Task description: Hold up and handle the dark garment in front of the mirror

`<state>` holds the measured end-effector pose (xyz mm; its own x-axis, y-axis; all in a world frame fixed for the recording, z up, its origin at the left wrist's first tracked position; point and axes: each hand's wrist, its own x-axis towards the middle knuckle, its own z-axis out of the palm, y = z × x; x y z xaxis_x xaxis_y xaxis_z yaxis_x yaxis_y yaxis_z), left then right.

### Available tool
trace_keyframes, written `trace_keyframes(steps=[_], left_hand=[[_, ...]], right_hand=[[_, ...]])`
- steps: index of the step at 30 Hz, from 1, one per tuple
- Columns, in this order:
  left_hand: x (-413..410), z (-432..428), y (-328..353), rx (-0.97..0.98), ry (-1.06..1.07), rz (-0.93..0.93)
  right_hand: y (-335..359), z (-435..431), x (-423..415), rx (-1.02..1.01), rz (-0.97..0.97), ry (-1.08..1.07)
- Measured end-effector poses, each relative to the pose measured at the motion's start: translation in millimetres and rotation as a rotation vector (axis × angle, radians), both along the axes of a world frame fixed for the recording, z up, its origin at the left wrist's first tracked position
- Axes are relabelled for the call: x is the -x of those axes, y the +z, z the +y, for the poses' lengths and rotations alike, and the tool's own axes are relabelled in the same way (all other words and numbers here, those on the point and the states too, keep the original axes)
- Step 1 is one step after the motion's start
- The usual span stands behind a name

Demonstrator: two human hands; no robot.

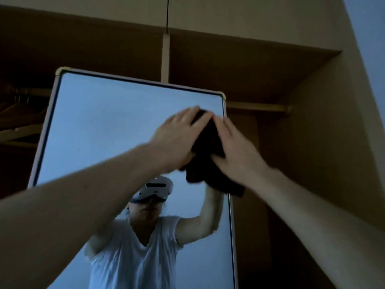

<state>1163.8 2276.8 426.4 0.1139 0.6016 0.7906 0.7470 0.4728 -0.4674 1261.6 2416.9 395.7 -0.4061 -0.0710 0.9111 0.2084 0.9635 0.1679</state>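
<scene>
Left hand (177, 138) and right hand (235, 151), fingers straight, press dark crumpled cloth (208, 159) against white-framed tall mirror (104, 126), at its 2 o'clock corner.

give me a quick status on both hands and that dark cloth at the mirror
Left hand and right hand flat on dark cloth, fingers straight. Cloth pressed near mirror upper right edge. Nothing in the way.

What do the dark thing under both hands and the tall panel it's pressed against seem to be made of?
The dark cloth looks like soft fabric: it bunches and droops in folds below the hands. Its weave is too dim to tell. The mirror looks like smooth, glossy glass, since it reflects the person; its pale frame with rounded corners could be plastic or painted metal.
</scene>
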Motion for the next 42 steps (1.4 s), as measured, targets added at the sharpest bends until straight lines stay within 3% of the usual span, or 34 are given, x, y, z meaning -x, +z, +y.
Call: trace_keyframes(steps=[3,6,9,13,15,18,22,24,29,33,37,42], left_hand=[[-4,8,50,-0.032,0.002,-0.107],[-7,5,50,-0.039,-0.004,-0.116],[2,-2,0,-0.031,-0.051,-0.035],[15,-20,-87,0.031,-0.135,0.116],[21,-24,-102,0.072,-0.096,0.137],[15,-19,-64,0.055,-0.041,0.107],[-4,-5,13,-0.035,0.004,-0.056],[-4,-4,17,-0.051,-0.008,-0.050],[16,-23,-68,-0.003,-0.093,0.067],[29,-41,-128,0.087,-0.045,0.129],[29,-37,-77,0.038,0.045,0.117],[15,-38,-8,-0.080,0.034,-0.056]], right_hand=[[52,-4,3,0.026,0.028,-0.004],[52,-13,5,0.051,0.063,-0.044],[-3,-19,8,0.040,0.101,-0.068],[-101,-31,3,0.041,0.023,-0.085],[-118,-31,2,-0.009,-0.031,-0.115],[-71,-21,3,-0.038,-0.048,-0.181],[19,-16,5,0.018,0.042,-0.093],[24,-19,10,0.036,0.064,-0.062],[-82,-29,27,0.068,0.122,-0.079],[-148,-35,29,-0.031,0.011,-0.172],[-86,-33,26,-0.060,0.024,-0.167],[6,-48,26,-0.039,0.045,-0.008]])
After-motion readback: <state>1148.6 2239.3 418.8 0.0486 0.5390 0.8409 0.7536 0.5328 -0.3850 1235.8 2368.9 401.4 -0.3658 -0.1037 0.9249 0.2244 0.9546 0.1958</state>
